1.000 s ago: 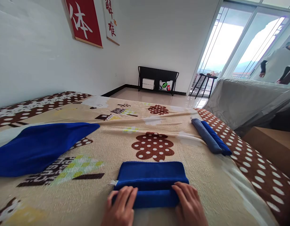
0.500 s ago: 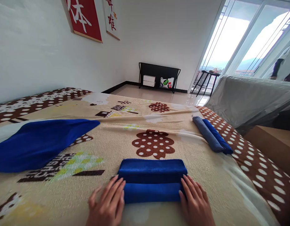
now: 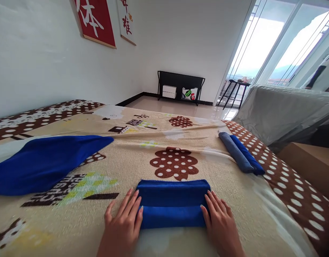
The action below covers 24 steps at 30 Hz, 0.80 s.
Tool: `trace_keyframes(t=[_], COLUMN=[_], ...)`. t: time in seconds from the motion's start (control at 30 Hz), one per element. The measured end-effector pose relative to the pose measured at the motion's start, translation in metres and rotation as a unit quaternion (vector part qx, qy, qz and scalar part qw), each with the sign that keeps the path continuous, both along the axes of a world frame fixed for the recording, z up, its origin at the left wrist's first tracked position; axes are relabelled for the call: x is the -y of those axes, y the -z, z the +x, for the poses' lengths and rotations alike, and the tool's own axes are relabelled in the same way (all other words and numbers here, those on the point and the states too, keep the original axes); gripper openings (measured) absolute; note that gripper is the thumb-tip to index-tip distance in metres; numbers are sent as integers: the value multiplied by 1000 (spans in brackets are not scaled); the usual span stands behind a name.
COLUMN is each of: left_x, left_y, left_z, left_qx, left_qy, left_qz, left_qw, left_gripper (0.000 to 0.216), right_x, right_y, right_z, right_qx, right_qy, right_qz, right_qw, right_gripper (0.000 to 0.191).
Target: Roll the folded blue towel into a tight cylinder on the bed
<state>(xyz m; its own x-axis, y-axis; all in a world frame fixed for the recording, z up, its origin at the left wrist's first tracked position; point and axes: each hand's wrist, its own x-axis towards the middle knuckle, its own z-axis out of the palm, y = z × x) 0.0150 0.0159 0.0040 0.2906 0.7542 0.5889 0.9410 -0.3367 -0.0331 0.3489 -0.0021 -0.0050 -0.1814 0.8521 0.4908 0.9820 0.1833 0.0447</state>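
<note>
Blue fleecy stuff everywhere here. The folded blue towel (image 3: 173, 203) sits on the patterned blanket (image 3: 159, 153), just on the near side of the brown polka-dot tree print (image 3: 174, 163), and I'll use that towel as the landmark. It's a thick soft rectangle, doubled over with a crease running across its middle. The left hand (image 3: 123, 225) lies flat and open against the towel's left end, fingers spread; the right hand (image 3: 220, 223) does the same at the right end, palm down, gripping nothing. Well off to the towel's left lies a big loose blue cloth (image 3: 44, 164), spread out and floppy. Beyond the towel to the right are two rolled towels (image 3: 240, 153), one greyish-blue, one bright blue, touching side by side. Further right of it stands something under a grey cover (image 3: 282, 114). Nothing blocks either hand.
</note>
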Motion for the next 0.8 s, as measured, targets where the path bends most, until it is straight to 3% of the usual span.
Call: trace_keyframes(t=[0.07, 0.17, 0.23, 0.3, 0.4, 0.47, 0.53, 0.63, 0.67, 0.73, 0.8], left_x=[-2, -10, -16, -21, -25, -24, -21, -22, -24, -32, -41], left_y=[-9, -16, -13, -8, -2, -5, -11, -19, -19, -15, -8], left_z=[27, 59, 57, 39, 14, 18, 38, 69, 73, 69, 50], left_qx=[-8, -35, -35, -20, 5, 11, 0, -31, -30, -7, 25], left_qy=[59, 146, 111, 33, -47, -58, -11, 155, 182, 147, 44], left_qz=[-3, -94, -144, -158, -146, -122, -108, -152, -170, -188, -181], left_qw=[998, 984, 983, 987, 988, 991, 994, 976, 968, 971, 982], left_gripper=[37, 41, 44, 46, 47, 45, 43, 48, 50, 49, 47], right_x=[-2, -9, -17, -23, -29, -29, -26, -24, -26, -31, -39], right_y=[-9, -19, -19, -16, -9, -10, -15, -22, -23, -21, -17], right_z=[-26, -59, -58, -39, -12, -12, -29, -59, -63, -58, -39], right_qx=[-6, -36, -60, -76, -77, -70, -65, -65, -68, -74, -81], right_qy=[-53, -125, -100, -44, 1, 4, -29, -139, -152, -109, -33], right_qz=[-22, -99, -130, -141, -138, -120, -112, -161, -176, -177, -153], right_qw=[998, 986, 985, 986, 987, 990, 991, 975, 970, 975, 984], right_gripper=[43, 42, 46, 51, 52, 50, 47, 44, 44, 45, 49])
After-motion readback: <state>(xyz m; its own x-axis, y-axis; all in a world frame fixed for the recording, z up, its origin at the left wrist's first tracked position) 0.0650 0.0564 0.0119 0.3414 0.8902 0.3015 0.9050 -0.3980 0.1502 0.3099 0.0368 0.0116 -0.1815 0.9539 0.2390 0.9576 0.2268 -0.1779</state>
